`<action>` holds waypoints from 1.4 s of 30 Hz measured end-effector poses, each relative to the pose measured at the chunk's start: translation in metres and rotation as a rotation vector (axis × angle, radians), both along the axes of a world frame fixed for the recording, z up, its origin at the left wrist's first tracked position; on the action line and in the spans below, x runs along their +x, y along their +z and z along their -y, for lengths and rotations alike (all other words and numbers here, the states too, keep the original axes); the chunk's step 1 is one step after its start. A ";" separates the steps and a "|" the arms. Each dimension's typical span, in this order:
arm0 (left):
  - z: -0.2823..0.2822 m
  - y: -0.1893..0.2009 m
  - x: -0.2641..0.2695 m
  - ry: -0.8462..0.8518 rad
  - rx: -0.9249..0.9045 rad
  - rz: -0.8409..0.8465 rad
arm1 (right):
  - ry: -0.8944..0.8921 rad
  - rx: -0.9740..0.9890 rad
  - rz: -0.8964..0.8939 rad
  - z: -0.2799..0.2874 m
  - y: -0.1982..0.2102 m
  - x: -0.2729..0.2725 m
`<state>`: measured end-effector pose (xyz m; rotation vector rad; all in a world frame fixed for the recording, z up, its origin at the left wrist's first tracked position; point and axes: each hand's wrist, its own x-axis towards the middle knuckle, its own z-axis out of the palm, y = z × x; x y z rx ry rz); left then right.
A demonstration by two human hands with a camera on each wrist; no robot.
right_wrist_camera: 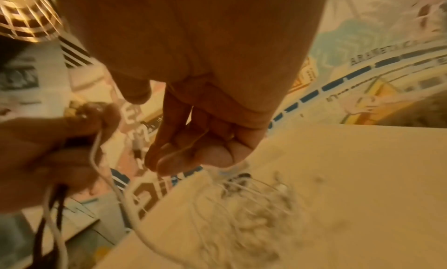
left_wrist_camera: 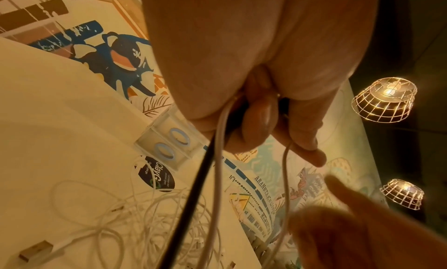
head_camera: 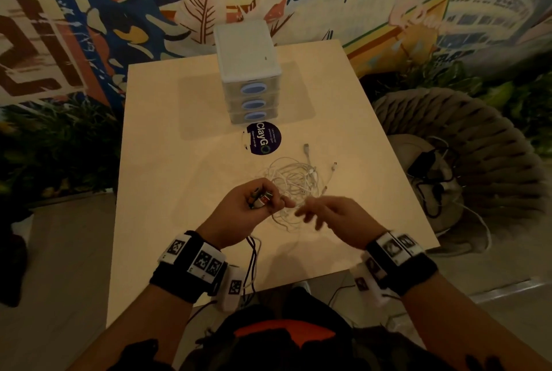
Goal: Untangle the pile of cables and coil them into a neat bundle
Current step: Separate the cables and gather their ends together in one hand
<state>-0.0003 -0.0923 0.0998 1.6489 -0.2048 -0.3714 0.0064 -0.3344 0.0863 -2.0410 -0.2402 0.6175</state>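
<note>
Above the desk [head_camera: 167, 119], left hand [head_camera: 239, 215] grips black and white cables [left_wrist_camera: 212, 177]; right hand [head_camera: 334, 215], fingers loosely curled, touches a thin white strand [right_wrist_camera: 193, 143].

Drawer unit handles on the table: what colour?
Blue ovals with a lighter rim on the drawer unit, clearest in the head view.

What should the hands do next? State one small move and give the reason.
Probably draw one white strand free with the right hand. The left hand already grips gathered plug ends and a black cable, the right hand's fingers are loose at a thin strand, and the white cable pile still lies tangled on the table.
</note>
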 end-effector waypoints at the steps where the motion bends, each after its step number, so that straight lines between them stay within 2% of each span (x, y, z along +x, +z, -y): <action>1: 0.001 0.000 0.001 -0.016 0.027 0.014 | 0.010 0.029 0.027 -0.012 0.009 0.007; 6: 0.004 0.003 0.003 -0.102 0.056 0.023 | 0.047 0.085 0.180 -0.057 0.025 0.023; 11: -0.005 0.000 0.001 -0.155 0.087 -0.035 | -0.086 0.306 0.113 -0.064 0.013 0.033; 14: -0.011 0.000 0.000 -0.085 0.053 -0.088 | -0.107 0.392 0.076 -0.061 0.012 0.035; 18: -0.019 0.005 0.001 0.054 0.114 -0.122 | -0.097 0.386 0.092 -0.057 0.010 0.028; 20: -0.020 0.001 0.005 0.173 0.130 -0.152 | -0.119 0.382 0.088 -0.052 0.009 0.026; 23: -0.014 -0.004 0.013 0.397 0.043 -0.234 | -0.154 0.376 0.062 -0.048 0.011 0.023; 25: -0.006 0.000 0.015 0.406 -0.061 -0.283 | -0.145 0.354 0.060 -0.052 0.011 0.020; 28: 0.007 0.008 0.014 0.321 -0.226 -0.316 | -0.094 0.320 0.113 -0.062 0.011 0.015; 32: 0.015 0.009 0.016 0.288 -0.097 -0.202 | -0.141 0.249 0.173 -0.070 0.012 0.014; 34: 0.016 0.006 0.017 0.335 -0.106 -0.192 | -0.139 0.233 0.181 -0.068 0.010 0.014; 37: 0.015 0.005 0.021 0.454 -0.176 -0.188 | -0.021 0.192 0.129 -0.059 -0.001 0.012; 42: 0.003 0.003 0.025 0.637 -0.172 -0.116 | 0.274 -0.126 -0.066 -0.028 -0.034 0.002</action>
